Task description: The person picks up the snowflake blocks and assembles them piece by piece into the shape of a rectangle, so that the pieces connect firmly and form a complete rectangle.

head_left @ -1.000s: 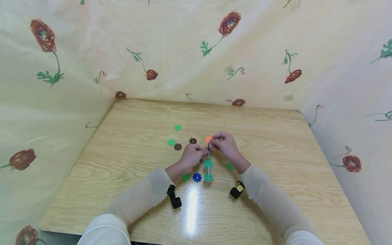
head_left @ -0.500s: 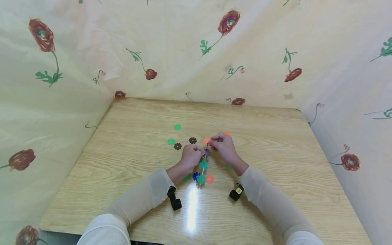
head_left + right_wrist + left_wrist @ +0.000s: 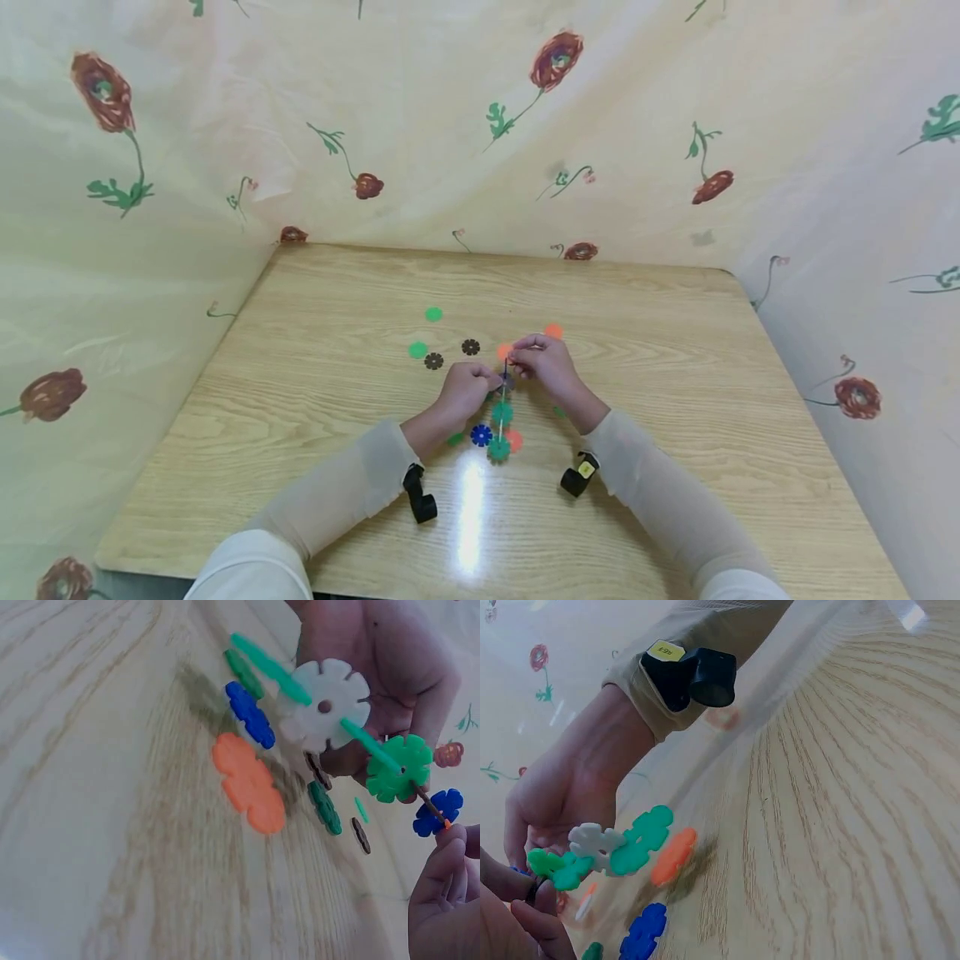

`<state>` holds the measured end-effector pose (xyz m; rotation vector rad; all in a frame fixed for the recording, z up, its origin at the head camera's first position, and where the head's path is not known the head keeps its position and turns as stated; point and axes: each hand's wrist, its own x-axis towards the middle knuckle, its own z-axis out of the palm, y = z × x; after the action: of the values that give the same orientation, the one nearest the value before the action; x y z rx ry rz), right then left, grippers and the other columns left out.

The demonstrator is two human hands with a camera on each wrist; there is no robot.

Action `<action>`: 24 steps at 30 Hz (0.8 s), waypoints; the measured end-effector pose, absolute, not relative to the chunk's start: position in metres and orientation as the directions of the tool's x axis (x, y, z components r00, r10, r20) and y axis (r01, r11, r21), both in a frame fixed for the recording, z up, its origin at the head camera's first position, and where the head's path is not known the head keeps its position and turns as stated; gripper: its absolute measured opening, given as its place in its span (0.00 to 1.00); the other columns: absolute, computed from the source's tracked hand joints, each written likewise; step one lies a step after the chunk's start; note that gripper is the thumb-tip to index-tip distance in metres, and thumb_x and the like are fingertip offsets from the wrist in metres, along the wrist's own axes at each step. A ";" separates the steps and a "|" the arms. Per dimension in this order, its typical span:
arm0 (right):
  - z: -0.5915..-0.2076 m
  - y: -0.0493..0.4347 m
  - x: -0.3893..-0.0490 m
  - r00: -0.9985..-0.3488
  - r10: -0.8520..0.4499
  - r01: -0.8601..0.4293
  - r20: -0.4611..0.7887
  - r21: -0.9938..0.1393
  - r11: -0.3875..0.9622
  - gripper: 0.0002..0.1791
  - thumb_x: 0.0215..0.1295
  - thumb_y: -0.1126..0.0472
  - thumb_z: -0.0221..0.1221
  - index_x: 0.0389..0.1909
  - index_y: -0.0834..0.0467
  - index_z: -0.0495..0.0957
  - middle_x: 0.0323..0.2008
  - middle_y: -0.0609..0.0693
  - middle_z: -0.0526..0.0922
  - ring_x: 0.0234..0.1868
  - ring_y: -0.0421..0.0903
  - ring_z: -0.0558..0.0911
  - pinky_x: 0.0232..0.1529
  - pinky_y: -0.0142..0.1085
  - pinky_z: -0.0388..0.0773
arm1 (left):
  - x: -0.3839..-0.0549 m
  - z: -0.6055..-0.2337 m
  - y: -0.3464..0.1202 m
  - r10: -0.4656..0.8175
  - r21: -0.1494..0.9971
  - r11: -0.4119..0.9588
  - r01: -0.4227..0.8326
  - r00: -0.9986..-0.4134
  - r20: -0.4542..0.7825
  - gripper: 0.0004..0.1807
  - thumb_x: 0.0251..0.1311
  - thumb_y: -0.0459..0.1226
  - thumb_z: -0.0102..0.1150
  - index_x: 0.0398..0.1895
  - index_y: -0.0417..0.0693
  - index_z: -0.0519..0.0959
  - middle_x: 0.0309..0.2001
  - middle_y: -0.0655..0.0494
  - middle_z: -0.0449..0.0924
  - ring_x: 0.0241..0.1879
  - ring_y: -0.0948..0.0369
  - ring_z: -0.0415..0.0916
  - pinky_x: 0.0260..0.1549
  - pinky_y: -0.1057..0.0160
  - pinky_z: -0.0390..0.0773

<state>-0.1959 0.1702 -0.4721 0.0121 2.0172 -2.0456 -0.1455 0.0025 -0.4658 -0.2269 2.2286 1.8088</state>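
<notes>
Between both hands is a chain of slotted flower-shaped plastic discs, pointing toward the person. From its near end it runs through a teal disc (image 3: 498,448), a white disc (image 3: 341,724), another teal disc (image 3: 502,412), a green disc (image 3: 390,780) and a brown disc edge-on (image 3: 428,802) to a blue disc (image 3: 448,802). My left hand (image 3: 465,392) pinches the chain around the brown disc, partly hiding it. My right hand (image 3: 551,367) pinches an orange disc (image 3: 505,351) at the chain's far end, beside the blue one.
Loose discs lie on the wooden table (image 3: 660,350): green ones (image 3: 433,314) and brown ones (image 3: 433,361) to the left, a blue one (image 3: 481,435) and an orange one (image 3: 251,784) below the chain. Another orange disc (image 3: 553,332) lies behind the right hand. Flowered sheeting (image 3: 435,108) surrounds the table.
The chain's near end has swung left, then slightly back. The orange disc behind my right hand has come into view. Both hands keep their pinch.
</notes>
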 end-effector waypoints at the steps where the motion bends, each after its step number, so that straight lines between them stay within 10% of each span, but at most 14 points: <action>1: -0.472 0.170 -0.196 -0.962 -0.181 0.207 -0.202 -0.978 -0.005 0.08 0.69 0.69 0.60 0.44 0.70 0.76 0.28 0.51 0.85 0.24 0.41 0.79 0.26 0.30 0.79 | -0.145 -0.466 0.002 0.049 0.936 0.208 -0.283 -0.953 -0.299 0.07 0.64 0.32 0.63 0.29 0.39 0.85 0.29 0.53 0.84 0.31 0.59 0.74 0.27 0.66 0.70; 24: -0.473 0.173 -0.194 -0.927 -0.217 0.325 -0.305 -0.944 -0.062 0.05 0.70 0.71 0.57 0.44 0.66 0.76 0.27 0.51 0.82 0.24 0.41 0.78 0.25 0.29 0.76 | -0.182 -0.466 0.002 0.099 0.929 0.060 -0.366 -0.924 -0.370 0.10 0.67 0.39 0.63 0.40 0.40 0.85 0.27 0.52 0.79 0.19 0.63 0.66 0.16 0.68 0.68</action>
<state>-0.1941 0.1729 -0.4731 0.1156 1.8554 -2.0490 -0.1817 0.0017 -0.4656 -0.2676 2.0086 1.9284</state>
